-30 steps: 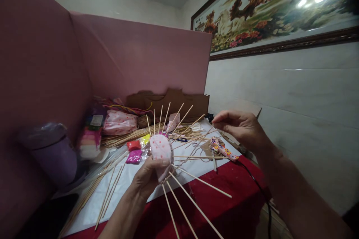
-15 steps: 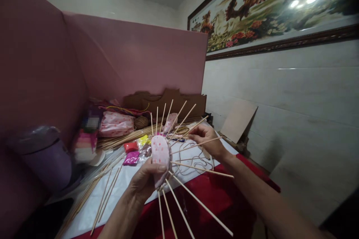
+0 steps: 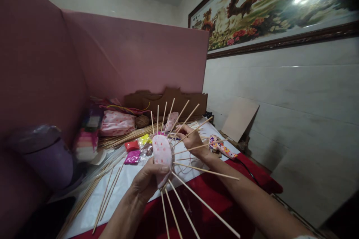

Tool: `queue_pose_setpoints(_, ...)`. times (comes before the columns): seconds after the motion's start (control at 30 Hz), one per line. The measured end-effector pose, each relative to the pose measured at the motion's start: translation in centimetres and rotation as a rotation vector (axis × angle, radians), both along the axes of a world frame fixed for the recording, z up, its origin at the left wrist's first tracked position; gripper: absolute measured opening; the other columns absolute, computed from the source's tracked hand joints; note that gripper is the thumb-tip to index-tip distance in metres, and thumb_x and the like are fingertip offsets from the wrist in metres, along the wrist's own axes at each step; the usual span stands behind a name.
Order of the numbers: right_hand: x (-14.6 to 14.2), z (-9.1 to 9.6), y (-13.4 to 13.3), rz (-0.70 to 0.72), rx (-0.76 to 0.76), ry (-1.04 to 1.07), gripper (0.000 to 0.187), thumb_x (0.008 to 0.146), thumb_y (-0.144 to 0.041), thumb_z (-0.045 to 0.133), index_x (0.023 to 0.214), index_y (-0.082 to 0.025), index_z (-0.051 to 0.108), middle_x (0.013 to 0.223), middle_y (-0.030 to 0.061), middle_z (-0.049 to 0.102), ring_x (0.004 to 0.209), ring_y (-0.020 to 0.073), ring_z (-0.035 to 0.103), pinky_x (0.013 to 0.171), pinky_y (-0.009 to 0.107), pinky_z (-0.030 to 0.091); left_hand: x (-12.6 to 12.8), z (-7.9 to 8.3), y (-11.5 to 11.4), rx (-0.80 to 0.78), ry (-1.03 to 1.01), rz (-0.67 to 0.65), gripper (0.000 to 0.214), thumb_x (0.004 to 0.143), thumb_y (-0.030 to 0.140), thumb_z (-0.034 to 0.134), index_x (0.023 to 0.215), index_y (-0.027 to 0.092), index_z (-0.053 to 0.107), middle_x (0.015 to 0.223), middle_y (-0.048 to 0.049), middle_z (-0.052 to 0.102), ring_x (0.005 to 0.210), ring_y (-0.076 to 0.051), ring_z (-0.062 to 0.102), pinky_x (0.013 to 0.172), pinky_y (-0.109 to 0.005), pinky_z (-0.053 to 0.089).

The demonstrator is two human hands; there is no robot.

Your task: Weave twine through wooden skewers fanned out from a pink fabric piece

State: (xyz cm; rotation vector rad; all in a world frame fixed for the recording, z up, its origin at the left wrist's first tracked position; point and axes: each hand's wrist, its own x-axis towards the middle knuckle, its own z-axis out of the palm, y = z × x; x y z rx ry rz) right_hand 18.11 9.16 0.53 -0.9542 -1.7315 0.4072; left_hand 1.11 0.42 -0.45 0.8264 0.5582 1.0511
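My left hand grips an oval, pink-and-white dotted fabric-covered base, thumb on its face. Several thin wooden sticks fan out from the base's edge, and a dark band of cord runs along that edge at the sticks' roots. My right hand is among the upper right sticks, behind some of them, its fingers pinched together. A thin greyish cord loops below this hand; its end at the fingertips is too small to see clearly.
A flower-patterned glue gun with a black cable lies at right. Behind are loose sticks, a twine ball, dotted fabric and small coloured packets. A purple bin stands at left; a board leans against the wall.
My right hand has moved left and inward among the sticks, uncovering the flower-patterned glue gun. The cord loops on the table have drawn in. My left hand keeps its hold on the base.
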Motion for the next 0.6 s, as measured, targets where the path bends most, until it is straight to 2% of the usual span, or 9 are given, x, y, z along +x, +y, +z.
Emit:
queue_pose_setpoints(0.1,2.0,1.1,0.0,-0.085,0.07,-0.132,0.012,0.077,-0.022,0.052,0.069,-0.016,0.059,0.071,0.0028,0.06,0.068,0.0142,0.053,0.065,0.027,0.038,-0.2,0.2,0.2,-0.007,0.006,0.059,0.024,0.05,0.008,0.067,0.073,0.008,0.063,0.061,-0.004,0.063,0.051,-0.012,0.054,0.051,-0.022,0.043)
queue_pose_setpoints(0.2,4.3,2.4,0.2,-0.072,-0.034,-0.113,0.02,0.076,-0.031,0.055,0.063,-0.017,0.055,0.057,-0.0006,0.053,0.053,0.0113,0.046,0.053,0.025,0.034,-0.2,0.3,0.4,-0.023,0.012,0.084,0.026,0.049,0.007,0.068,0.075,0.009,0.064,0.063,-0.0038,0.063,0.053,-0.013,0.055,0.052,-0.023,0.043)
queue_pose_setpoints(0.3,6.2,3.8,0.2,0.054,-0.261,0.074,0.034,0.072,-0.049,0.058,0.06,-0.018,0.048,0.042,-0.0067,0.039,0.038,0.0077,0.032,0.041,0.023,0.024,-0.1,0.1,0.6,-0.029,0.027,0.089,0.026,0.049,0.008,0.067,0.075,0.009,0.064,0.064,-0.0038,0.063,0.055,-0.013,0.055,0.055,-0.025,0.044)
queue_pose_setpoints(0.37,7.1,4.9,-0.2,0.142,-0.372,0.168,0.039,0.068,-0.054,0.06,0.06,-0.019,0.046,0.038,-0.008,0.037,0.034,0.0066,0.029,0.039,0.023,0.022,0.0,-0.1,0.6,-0.033,0.044,0.092,0.026,0.049,0.008,0.067,0.074,0.009,0.063,0.064,-0.0037,0.063,0.055,-0.013,0.054,0.054,-0.024,0.044)
queue_pose_setpoints(0.47,8.1,6.4,-1.1,0.193,-0.438,0.207,0.042,0.063,-0.055,0.066,0.059,-0.018,0.047,0.04,-0.0068,0.04,0.037,0.0065,0.033,0.042,0.023,0.025,0.0,-0.4,0.7,-0.03,0.06,0.09,0.027,0.048,0.008,0.067,0.074,0.008,0.063,0.065,-0.004,0.063,0.056,-0.013,0.055,0.055,-0.024,0.043)
queue_pose_setpoints(0.6,9.0,8.0,-2.2,0.33,-0.562,0.27,0.047,0.064,-0.054,0.067,0.054,-0.019,0.037,0.043,-0.0107,0.025,0.038,0.004,0.022,0.042,0.022,0.019,0.1,-0.5,0.8,-0.022,0.082,0.076,0.027,0.048,0.01,0.068,0.074,0.009,0.063,0.064,-0.0039,0.063,0.056,-0.013,0.055,0.054,-0.024,0.042)
